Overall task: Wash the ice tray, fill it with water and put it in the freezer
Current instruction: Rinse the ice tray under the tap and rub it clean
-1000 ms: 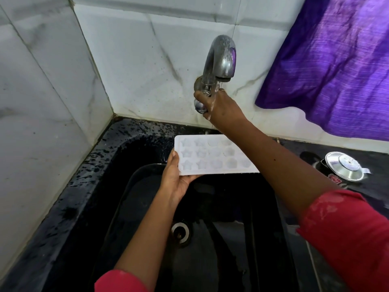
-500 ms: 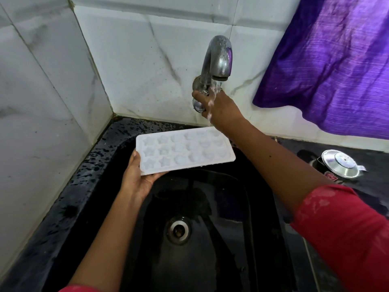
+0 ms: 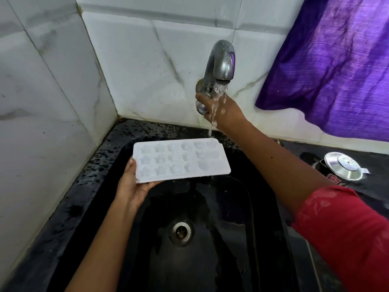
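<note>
A white ice tray (image 3: 181, 160) with star-shaped cells is held level over the black sink (image 3: 263, 218). My left hand (image 3: 131, 184) grips its near left corner from below. The metal tap (image 3: 221, 62) juts from the back wall and water runs from its spout, falling past my right hand onto the tray's far right corner. My right hand (image 3: 223, 111) is closed around the tap handle (image 3: 201, 107) under the spout.
The sink drain (image 3: 180, 231) lies below the tray. White marble tiles close in the left side and back. A purple cloth (image 3: 336, 66) hangs at the upper right. A steel lidded pot (image 3: 343, 168) stands on the black counter at the right.
The water flow from the tap has grown stronger. My left hand has shifted the tray to the left, so the stream now lands at its far right corner.
</note>
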A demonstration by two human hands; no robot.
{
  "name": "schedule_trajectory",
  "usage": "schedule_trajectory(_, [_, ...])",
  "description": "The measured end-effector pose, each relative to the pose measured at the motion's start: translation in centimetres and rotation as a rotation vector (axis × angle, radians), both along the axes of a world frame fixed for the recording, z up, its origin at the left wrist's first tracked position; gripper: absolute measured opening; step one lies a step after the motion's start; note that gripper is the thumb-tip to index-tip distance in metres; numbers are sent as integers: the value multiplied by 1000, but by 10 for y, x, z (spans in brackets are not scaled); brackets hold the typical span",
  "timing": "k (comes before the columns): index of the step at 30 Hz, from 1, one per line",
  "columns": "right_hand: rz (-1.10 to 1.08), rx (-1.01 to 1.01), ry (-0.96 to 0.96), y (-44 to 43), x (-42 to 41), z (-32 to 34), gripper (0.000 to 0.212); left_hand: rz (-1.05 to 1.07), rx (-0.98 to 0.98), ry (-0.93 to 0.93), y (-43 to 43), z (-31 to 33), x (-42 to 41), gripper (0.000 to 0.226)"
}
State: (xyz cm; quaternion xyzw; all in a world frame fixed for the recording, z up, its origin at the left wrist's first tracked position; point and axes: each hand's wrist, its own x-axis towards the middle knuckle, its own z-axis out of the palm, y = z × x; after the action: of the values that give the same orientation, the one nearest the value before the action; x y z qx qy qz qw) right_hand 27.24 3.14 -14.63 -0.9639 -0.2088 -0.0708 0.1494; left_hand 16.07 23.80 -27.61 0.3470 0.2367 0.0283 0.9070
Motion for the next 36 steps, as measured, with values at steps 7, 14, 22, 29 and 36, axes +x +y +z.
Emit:
schedule_trajectory(7, [-7, -157, -104, 2, -2, 10, 30, -105, 8, 14, -48, -1, 3, 26])
schedule_trajectory(14, [60, -170, -52, 2, -1, 16, 31, -185, -26, 19, -72, 0, 2, 29])
schedule_trajectory(22, [19, -120, -118, 1, 0, 9, 38, -169, 30, -44, -60, -1, -5, 27])
schedule_trajectory(29, [12, 186, -6, -13, -8, -7, 49, -140, 70, -91, -39, 3, -17, 28])
schedule_trajectory(36, [-175, 403, 13, -49, -59, -37, 51, -135, 125, -104, -25, 10, -26, 29])
